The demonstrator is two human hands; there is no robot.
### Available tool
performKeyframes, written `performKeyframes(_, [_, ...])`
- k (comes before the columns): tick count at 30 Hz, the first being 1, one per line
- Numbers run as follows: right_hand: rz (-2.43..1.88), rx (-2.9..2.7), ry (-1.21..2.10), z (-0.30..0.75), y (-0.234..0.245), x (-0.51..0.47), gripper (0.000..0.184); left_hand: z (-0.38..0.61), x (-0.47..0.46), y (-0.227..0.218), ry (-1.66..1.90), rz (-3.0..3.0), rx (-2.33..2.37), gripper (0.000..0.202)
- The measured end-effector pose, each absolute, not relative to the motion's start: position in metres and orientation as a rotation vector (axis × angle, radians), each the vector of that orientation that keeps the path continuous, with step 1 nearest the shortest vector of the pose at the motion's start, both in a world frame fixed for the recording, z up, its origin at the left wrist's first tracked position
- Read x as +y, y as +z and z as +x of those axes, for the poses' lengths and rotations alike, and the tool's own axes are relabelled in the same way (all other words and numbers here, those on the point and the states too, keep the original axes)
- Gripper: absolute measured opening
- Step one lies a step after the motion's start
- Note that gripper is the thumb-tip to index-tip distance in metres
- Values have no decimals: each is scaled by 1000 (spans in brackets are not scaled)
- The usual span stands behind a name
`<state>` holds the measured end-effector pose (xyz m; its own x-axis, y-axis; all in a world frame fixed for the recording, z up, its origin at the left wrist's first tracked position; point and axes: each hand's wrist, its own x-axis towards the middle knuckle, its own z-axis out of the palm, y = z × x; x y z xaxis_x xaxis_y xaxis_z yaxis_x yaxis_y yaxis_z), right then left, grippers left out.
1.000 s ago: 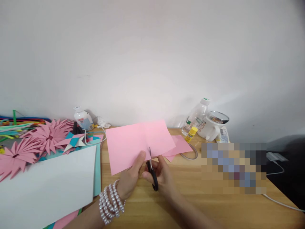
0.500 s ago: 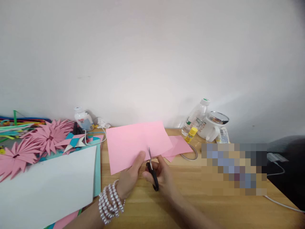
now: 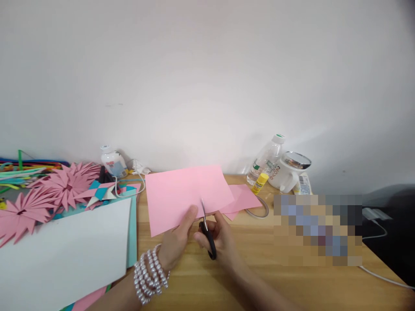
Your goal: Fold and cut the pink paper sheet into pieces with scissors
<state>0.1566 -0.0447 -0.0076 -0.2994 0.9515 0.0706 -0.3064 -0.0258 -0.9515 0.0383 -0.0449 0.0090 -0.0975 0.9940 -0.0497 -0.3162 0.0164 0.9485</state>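
A large pink paper sheet [image 3: 184,192] is held up over the table by its near edge. My left hand [image 3: 181,231] grips that edge with the thumb on top and the fingers hidden beneath. Just to the right, my right hand [image 3: 217,235] has its fingers in the black handles of a pair of scissors [image 3: 209,239]. The narrow blades point away from me and lie at the sheet's near edge, with the upper blade over the paper. Behind the sheet's right corner rest smaller pink paper pieces [image 3: 244,198].
Left: pink folded-paper flowers [image 3: 68,185], a white sheet [image 3: 71,259], colourful pipe cleaners [image 3: 29,175] and a white bottle [image 3: 113,162]. Back right: a clear bottle [image 3: 264,162], a yellow glue stick [image 3: 260,183] and a white mug [image 3: 285,175]. A blurred patch covers the table's right part.
Almost nothing differs. Both hands, the scissors and the pink sheet keep their places, apart from a tiny shift of the sheet and blades.
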Motion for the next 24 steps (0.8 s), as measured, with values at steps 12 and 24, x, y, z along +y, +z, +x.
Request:
performKeyframes(12, [-817,-1211,1534,156,-10,-43,45,38,-45,11,1383,950,1097,39])
performKeyframes(24, [-852,-1228,1576,158,-7,-43,51,37,-46,10,1359,964,1153,37])
